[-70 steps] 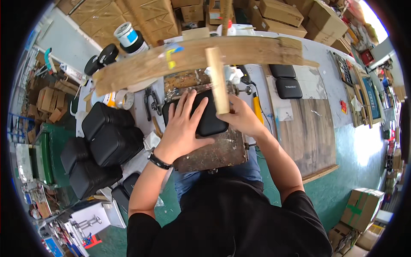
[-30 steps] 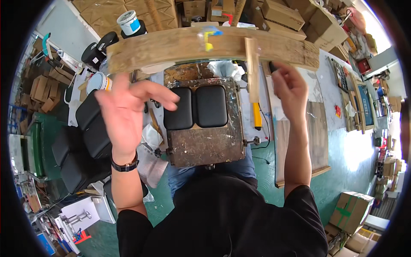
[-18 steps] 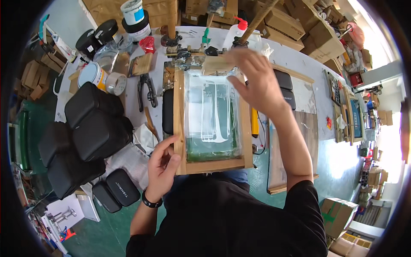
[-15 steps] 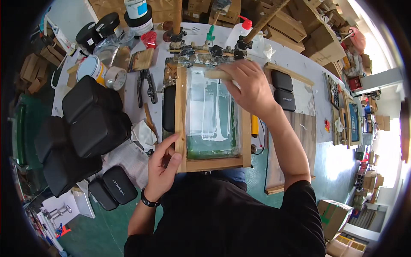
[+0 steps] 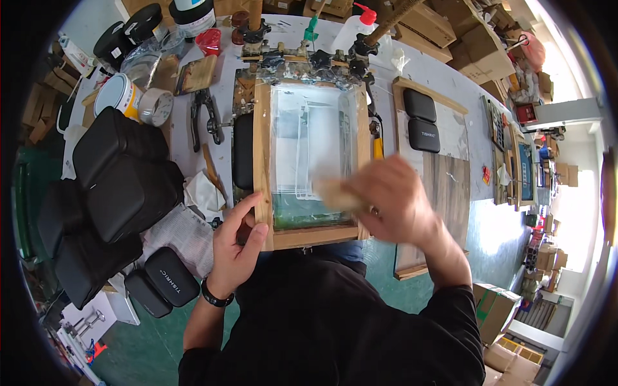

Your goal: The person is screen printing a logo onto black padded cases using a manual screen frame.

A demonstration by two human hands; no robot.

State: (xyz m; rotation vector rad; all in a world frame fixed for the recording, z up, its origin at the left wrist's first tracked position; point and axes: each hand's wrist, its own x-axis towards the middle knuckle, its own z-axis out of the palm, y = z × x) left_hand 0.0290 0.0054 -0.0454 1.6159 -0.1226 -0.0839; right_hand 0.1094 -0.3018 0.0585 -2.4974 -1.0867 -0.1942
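A wooden-framed printing screen (image 5: 261, 141) lies in front of me, its far end at a metal clamp assembly (image 5: 302, 59). White ink (image 5: 309, 122) is smeared over the mesh, and green shows at its near end. My left hand (image 5: 237, 241) grips the near left side of the frame, thumb on the near side. My right hand (image 5: 396, 199), blurred by motion, is closed on a squeegee (image 5: 338, 195) with a pale wooden handle, over the near right part of the screen. A black case (image 5: 243, 151) lies partly hidden along the frame's left side.
Black cases (image 5: 122, 174) are piled to the left, with an open case (image 5: 170, 278) below them. Pliers (image 5: 205, 119), a tape roll (image 5: 155, 107) and ink tubs (image 5: 145, 24) lie beyond. At right, a board (image 5: 444, 193) carries another open printed case (image 5: 423, 119).
My right hand has drawn the squeegee from the far end of the screen to the near end, and white now covers more of the mesh. My left hand keeps its grip.
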